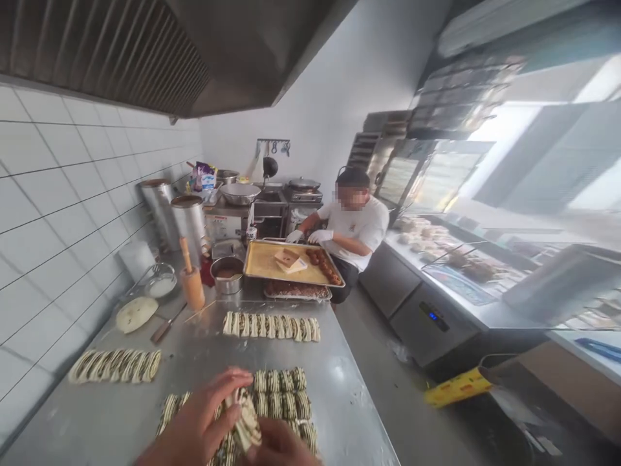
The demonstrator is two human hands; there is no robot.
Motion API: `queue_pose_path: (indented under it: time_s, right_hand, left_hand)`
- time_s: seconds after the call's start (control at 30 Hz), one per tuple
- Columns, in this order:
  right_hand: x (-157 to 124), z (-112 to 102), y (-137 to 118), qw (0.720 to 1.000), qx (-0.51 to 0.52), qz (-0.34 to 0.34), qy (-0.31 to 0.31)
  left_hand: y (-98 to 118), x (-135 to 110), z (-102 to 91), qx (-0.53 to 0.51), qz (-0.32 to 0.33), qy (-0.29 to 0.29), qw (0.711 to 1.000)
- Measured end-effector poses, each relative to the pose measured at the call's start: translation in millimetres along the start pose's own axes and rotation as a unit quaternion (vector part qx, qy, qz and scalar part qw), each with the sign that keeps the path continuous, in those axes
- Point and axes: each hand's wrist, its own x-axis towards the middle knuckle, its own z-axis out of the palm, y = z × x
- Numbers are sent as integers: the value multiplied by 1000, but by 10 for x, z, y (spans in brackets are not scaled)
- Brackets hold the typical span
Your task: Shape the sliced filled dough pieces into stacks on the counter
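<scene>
Fingers of the left hand curling round, grasping a striped dough twist together with the right hand, pressing lightly, sparing the dark-filled layers; hovering just over ridged, spiralled dough pieces, lining up on a floury steel table, two more rows stretching beyond.

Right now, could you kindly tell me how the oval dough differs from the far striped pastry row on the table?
The oval dough is one flat, pale piece, while the striped pastry row is many twisted pieces side by side. The dough looks nearly plain; the row shows dark stripes. Both lie directly on the steel table.
</scene>
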Motion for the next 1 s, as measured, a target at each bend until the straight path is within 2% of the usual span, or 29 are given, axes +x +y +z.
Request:
queue_pose_path:
  time_s: [0.1,0.17,0.27,0.37,0.47,0.57,0.6,0.67,0.73,0.77,0.9,1.0]
  right_hand:
    - [-129,8,-141,985,138,82,-70]
    - [-164,-5,-273,974,181,95,-99]
    - [-198,-6,-399,959,220,122,-133]
    - [-221,14,-405,954,238,130,-130]
    - [-206,40,-329,980,172,50,-91]
    - [-166,76,-199,995,86,-50,0]
    - [-154,90,-153,995,74,-61,22]
    - [-138,122,-70,995,66,-58,42]
    - [-129,150,-12,995,59,-66,54]
    - [-127,159,8,993,50,-80,69]
    - [-188,112,42,979,-45,-145,133]
    - [-331,-15,59,977,-97,-161,103]
  left_hand:
    - [118,-166,-143,79,76,-91,990]
    - [96,-201,-176,121,105,-130,978]
    - [53,-168,-125,149,116,-114,975]
    - [82,-115,-40,119,104,-85,984]
    - [113,-98,79,87,89,-48,991]
    - [91,-132,294,27,18,38,999]
    - [77,-157,385,-10,-17,43,999]
    - [48,-227,564,-99,-102,1,990]
    - [23,-309,700,-188,-176,-45,965]
    - [14,-344,740,-232,-202,-46,950]
    - [5,-361,717,-389,-254,-2,885]
    - [8,-284,623,-445,-286,31,848]
